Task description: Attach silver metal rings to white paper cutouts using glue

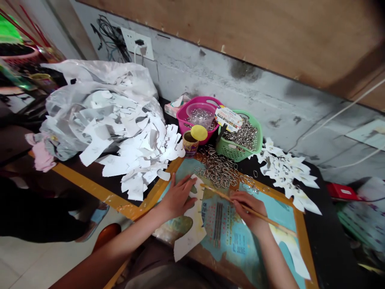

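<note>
My left hand point(177, 196) lies flat with its fingers spread, pressing on a white paper cutout point(192, 228) on a teal printed board point(228, 237). My right hand point(249, 210) grips a thin wooden stick point(264, 216), whose far end reaches across to the paper's top edge near my left fingers. A second white cutout point(288, 249) lies under my right forearm. A loose pile of metal rings point(218, 168) sits just beyond my hands, above the board's far edge.
A green basket of rings point(237, 136) and a pink basket point(195, 116) stand behind the pile, beside a cup with a yellow lid point(191, 142). White cutouts heap on a plastic bag point(90, 120) at left and lie scattered at right point(285, 170). A concrete wall rises behind.
</note>
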{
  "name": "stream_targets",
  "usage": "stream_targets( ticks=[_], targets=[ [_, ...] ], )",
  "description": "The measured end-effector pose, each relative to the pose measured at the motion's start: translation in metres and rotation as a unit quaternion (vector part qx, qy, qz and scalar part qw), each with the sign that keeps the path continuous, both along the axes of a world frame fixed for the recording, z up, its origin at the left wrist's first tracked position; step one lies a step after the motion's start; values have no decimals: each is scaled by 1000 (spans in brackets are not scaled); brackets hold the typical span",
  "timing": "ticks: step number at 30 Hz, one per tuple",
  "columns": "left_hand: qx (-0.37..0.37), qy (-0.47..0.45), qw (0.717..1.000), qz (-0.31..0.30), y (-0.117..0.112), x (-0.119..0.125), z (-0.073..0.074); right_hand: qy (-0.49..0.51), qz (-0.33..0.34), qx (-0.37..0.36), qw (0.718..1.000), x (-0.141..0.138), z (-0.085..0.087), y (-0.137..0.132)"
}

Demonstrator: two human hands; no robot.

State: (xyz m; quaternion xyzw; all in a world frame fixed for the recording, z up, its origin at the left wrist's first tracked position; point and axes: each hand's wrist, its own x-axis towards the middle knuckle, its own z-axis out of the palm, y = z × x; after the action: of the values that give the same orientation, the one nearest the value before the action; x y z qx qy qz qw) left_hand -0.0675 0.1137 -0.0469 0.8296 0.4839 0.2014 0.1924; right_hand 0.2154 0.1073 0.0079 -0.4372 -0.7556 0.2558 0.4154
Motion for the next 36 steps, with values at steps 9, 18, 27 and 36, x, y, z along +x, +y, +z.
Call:
stream_targets(
  ticks=[9,18,27,36],
  targets=[
    [-6,-17,1000,-1,-2,-1,1,-19,31,-16,999,3,10,3],
    [0,-12,1000,-1,-1,-1,0,-31,19,-8,999,10,15,6],
    [2,-29,1000,5,-3,-2,-1,278,-129,-46,951,-32,64,57],
    [-6,-30,1000,5,-3,-3,3,-54,-28,168,984,-126,103,122]
  ],
)
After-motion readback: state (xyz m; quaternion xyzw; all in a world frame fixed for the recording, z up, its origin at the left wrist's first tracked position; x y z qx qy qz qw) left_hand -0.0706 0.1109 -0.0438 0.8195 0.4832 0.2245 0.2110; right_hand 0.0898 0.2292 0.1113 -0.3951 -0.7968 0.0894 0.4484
